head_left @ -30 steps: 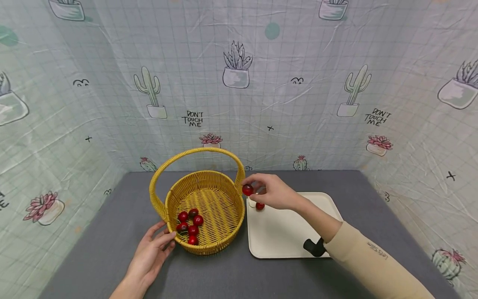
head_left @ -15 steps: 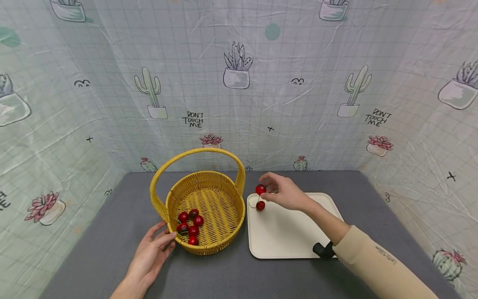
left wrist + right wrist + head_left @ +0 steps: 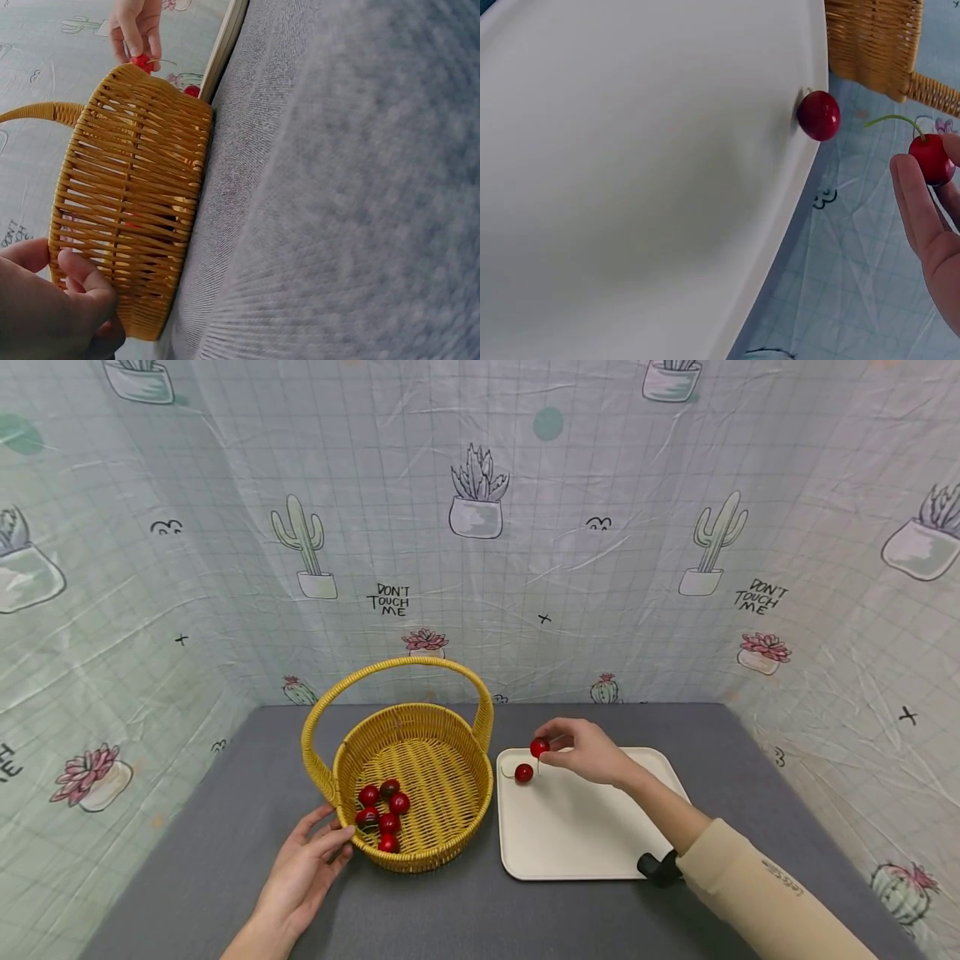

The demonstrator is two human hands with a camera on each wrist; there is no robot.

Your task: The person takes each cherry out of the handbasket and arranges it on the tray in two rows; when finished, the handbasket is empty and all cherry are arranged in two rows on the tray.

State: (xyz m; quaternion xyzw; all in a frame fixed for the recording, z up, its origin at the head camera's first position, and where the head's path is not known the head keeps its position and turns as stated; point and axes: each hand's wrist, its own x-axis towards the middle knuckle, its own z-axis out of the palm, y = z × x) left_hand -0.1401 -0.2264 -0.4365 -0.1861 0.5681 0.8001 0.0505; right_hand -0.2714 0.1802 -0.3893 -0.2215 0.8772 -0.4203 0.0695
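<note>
My right hand (image 3: 588, 753) pinches a dark red cherry (image 3: 539, 747) between thumb and fingertips, above the far left part of the cream tray (image 3: 577, 847). In the right wrist view its green stem (image 3: 894, 118) curves away from the fruit. A second cherry (image 3: 523, 773) lies on the tray near its far left corner, just left of the held one. My left hand (image 3: 303, 868) grips the near left side of a yellow wicker basket (image 3: 420, 862), thumb at the rim. Several cherries (image 3: 399, 802) sit in the basket's left half.
The basket's tall arched handle (image 3: 397, 662) rises over it. Basket and tray stand side by side on a grey cloth-covered table (image 3: 450, 918), a narrow gap between them. A black cylindrical object (image 3: 660, 867) shows by the right sleeve, over the tray's near edge. A patterned curtain (image 3: 480, 577) encloses the back and sides.
My right hand has moved right with the cherry, from beside the basket rim to over the tray, dipping slightly lately. The left hand and basket have stayed put.
</note>
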